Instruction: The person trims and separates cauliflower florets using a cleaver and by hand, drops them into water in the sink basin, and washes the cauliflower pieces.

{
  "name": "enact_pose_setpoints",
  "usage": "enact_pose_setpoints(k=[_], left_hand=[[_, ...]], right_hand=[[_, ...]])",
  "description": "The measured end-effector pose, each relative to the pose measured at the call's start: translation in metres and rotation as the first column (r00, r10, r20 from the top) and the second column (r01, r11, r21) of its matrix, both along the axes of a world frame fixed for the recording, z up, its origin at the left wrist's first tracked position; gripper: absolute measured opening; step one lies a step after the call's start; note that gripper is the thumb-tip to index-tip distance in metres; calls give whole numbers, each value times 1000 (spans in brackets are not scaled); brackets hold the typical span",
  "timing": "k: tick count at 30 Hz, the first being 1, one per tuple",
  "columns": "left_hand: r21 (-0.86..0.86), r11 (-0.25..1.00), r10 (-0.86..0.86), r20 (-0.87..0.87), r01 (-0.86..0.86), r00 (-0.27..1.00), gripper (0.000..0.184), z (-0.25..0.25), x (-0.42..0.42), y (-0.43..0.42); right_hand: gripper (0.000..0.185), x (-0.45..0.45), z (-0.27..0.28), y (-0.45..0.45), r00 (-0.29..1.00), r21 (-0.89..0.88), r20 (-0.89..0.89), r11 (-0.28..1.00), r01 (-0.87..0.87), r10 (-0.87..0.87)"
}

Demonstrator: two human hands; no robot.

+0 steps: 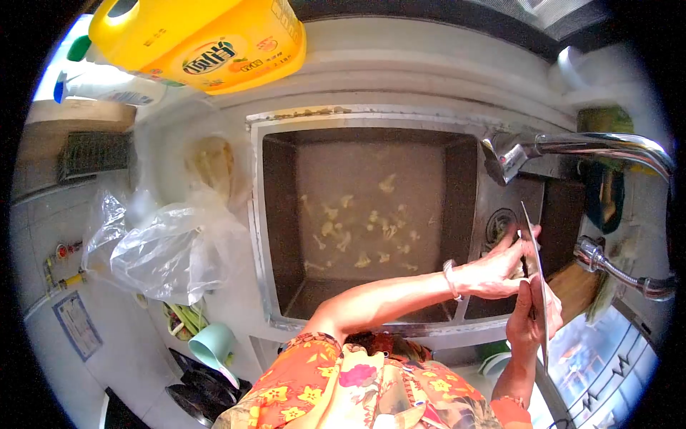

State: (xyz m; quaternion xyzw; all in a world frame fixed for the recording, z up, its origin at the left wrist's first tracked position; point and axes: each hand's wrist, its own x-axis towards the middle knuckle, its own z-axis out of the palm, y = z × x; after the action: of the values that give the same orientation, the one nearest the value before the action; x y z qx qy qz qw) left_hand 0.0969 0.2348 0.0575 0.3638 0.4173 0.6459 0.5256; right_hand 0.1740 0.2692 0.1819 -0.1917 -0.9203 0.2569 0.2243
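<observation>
My left hand (496,275), with a bracelet at the wrist, reaches across to the right over the sink's edge. Its fingers are closed and bent in against a knife (527,222) with a wide, thin blade seen nearly edge-on; what they pinch is hidden. Below it, my right hand (527,325) is shut around the lower part of the knife, thumb on the near side. The handle cannot be made out. Several pale cauliflower florets (363,259) lie scattered in the large sink basin (463,193), left of both hands.
A chrome faucet (607,145) reaches in from the right, above a smaller basin with a drain (502,225). Clear plastic bags (168,250) lie on the left counter. A yellow jug (214,50) stands at the back left. A mint-green cup (212,343) is lower left.
</observation>
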Motion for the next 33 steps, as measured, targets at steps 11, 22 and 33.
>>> enact_pose_setpoints(k=[11,22,33], left_hand=[[-180,638,-171,-981,-749,90,29,-119,-150,-60],[-411,658,-204,-904,-631,375,21,-209,-159,-71],[57,790,101,-994,-611,38,23,-230,-87,-99]], right_hand=[[33,-28,-22,2,989,26,-67,991,-134,135],[30,-30,-37,5,991,11,-56,992,-124,124],[32,-25,-37,-2,983,-29,-82,986,-166,163]])
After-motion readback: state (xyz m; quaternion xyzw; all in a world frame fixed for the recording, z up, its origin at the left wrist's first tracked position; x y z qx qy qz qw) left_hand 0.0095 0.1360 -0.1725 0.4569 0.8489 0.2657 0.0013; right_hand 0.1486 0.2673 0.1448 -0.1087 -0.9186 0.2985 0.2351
